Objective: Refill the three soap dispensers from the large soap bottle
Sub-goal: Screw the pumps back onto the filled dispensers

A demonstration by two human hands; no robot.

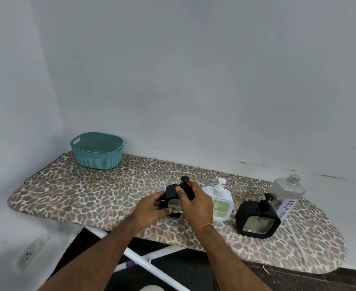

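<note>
Person is standing at an ironing board (72, 192) with a leopard-print cover, pushed against a pale wall. Both arms are reaching forward over the near edge.

Left hand (152, 206) is gripping the left side of a black soap dispenser (173, 198), fingers curled around its body, thumb lying across the clear front window. Right hand (194, 204) is curling over the top right of the same dispenser, fingers wrapping its black pump head (185, 181); the nozzle knob is sticking up above the knuckles. An orange thread (203, 226) is circling the right wrist. The dispenser is sitting near the middle of the board; whether its base is resting on the cover or lifted, I cannot tell.

Just right of the hands, a white soap dispenser (222, 203) is standing upright, pump on, greenish window facing me. Further right, a second black dispenser (257, 217) is standing with its pump in place. Behind that one, touching or nearly so, the large clear soap bottle (288, 191) is standing uncapped, threaded neck bare, a white label with handwriting running down its side. It is looking nearly drained.

At the far left end a teal plastic basket (97, 151) is sitting by the wall. A wall socket (27, 256) is showing low on the left.
</note>
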